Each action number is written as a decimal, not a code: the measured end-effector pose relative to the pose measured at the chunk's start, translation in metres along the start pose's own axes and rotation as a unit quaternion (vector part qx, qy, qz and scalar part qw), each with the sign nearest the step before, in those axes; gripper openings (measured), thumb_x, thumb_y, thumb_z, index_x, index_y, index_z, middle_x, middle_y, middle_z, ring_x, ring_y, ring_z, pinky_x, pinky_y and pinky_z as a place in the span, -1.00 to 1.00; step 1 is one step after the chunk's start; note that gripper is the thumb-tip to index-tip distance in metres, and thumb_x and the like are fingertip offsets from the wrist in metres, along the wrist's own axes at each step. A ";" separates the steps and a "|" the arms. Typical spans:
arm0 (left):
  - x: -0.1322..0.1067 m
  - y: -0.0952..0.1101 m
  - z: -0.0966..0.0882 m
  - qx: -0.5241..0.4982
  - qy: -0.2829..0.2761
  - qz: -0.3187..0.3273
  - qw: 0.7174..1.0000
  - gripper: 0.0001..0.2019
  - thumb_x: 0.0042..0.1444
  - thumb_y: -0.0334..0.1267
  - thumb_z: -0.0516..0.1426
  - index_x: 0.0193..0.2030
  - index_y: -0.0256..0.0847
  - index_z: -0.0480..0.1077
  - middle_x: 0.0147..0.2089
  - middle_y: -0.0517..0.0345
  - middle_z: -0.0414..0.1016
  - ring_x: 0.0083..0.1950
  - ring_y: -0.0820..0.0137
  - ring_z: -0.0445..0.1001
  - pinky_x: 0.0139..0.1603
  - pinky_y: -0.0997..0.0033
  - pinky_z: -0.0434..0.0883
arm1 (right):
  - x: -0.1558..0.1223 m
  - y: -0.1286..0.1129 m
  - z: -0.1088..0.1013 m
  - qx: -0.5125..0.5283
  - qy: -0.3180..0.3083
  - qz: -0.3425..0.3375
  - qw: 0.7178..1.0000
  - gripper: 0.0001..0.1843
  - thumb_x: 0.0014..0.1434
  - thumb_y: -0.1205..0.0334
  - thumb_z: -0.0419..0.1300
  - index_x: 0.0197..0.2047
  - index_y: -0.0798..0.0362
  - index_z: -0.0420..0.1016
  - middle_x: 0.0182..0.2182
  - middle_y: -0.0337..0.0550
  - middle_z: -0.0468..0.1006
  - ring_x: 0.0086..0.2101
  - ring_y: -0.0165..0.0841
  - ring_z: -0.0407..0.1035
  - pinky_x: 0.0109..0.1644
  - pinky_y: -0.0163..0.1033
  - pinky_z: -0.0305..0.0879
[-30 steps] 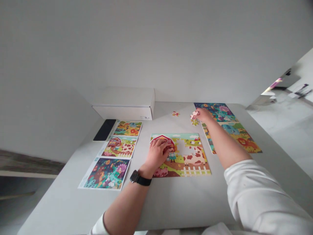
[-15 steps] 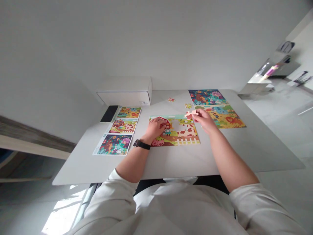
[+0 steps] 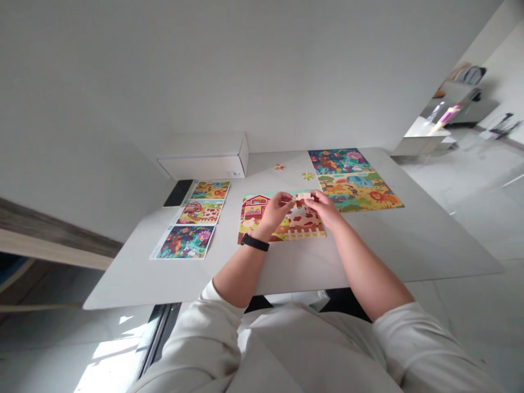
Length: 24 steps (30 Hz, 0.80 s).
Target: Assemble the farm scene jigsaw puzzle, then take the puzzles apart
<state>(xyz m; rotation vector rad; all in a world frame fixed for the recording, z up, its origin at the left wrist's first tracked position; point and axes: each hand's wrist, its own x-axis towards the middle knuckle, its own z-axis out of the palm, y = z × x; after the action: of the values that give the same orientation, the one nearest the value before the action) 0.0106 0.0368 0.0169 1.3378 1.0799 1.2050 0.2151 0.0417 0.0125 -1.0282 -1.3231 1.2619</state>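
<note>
In the head view, the person's left hand [image 3: 276, 212] and right hand [image 3: 321, 208] meet over the far part of a colourful farm jigsaw puzzle [image 3: 254, 207], which lies on a pale grey table [image 3: 368, 251]. The right fingers [image 3: 311, 199] are pinched closed on a small cream-and-pink jigsaw piece [image 3: 303, 196], which sits just above the puzzle's upper edge. The left fingers [image 3: 289, 202] are curled and close beside that piece; whether they grip it cannot be told. A black watch strap [image 3: 254, 242] circles the left wrist.

Taking the farm puzzle as the clock's centre, a long white cardboard box [image 3: 203, 158] stands at 11 o'clock, with a black phone [image 3: 178, 192] lying at 10 o'clock. Three printed picture cards lie in a column at 9 o'clock: a yellow-green lion card [image 3: 210, 190], a farm card [image 3: 200, 212] and a dark peacock card [image 3: 183, 242]. Two tiny loose puzzle pieces [image 3: 279, 167] [image 3: 307, 176] lie at 12 and 1 o'clock. Two finished animal puzzles [image 3: 354, 180] lie end to end at 2 o'clock.
</note>
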 end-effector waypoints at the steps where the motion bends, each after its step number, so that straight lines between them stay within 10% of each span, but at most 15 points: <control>1: -0.001 -0.003 0.001 -0.017 0.002 -0.006 1.000 -0.70 0.17 -0.12 0.41 -0.11 -0.17 0.45 -0.23 0.17 0.58 -0.24 0.43 0.58 -0.26 0.47 0.57 | 0.000 0.001 0.000 -0.004 -0.005 0.001 1.000 -0.55 0.02 -0.16 0.51 -0.23 -0.07 0.51 -0.38 -0.32 0.53 -0.36 -0.35 0.38 -0.25 -0.26 0.31; 13: -0.006 -0.008 -0.016 -0.085 0.045 -0.030 0.995 -0.65 0.11 -0.14 0.43 -0.08 -0.15 0.43 -0.24 0.23 0.56 -0.26 0.46 0.57 -0.27 0.49 0.58 | 0.012 0.000 -0.029 -0.016 0.090 0.002 0.996 -0.54 0.06 -0.19 0.50 -0.13 -0.09 0.59 -0.34 -0.25 0.60 -0.36 -0.36 0.43 -0.32 -0.28 0.32; 24: -0.011 -0.005 -0.010 -0.064 0.012 -0.039 0.997 -0.66 0.16 -0.10 0.40 -0.06 -0.14 0.40 -0.25 0.23 0.52 -0.26 0.46 0.54 -0.29 0.48 0.58 | 0.002 0.001 -0.011 -0.076 0.019 0.009 0.997 -0.54 0.10 -0.22 0.45 -0.09 -0.08 0.62 -0.29 -0.21 0.63 -0.25 -0.24 0.49 -0.23 -0.19 0.40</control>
<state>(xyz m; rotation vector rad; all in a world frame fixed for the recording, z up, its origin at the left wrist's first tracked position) -0.0009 0.0272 0.0112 1.1762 1.0436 1.2142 0.2255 0.0453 0.0117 -1.1672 -1.3998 1.1623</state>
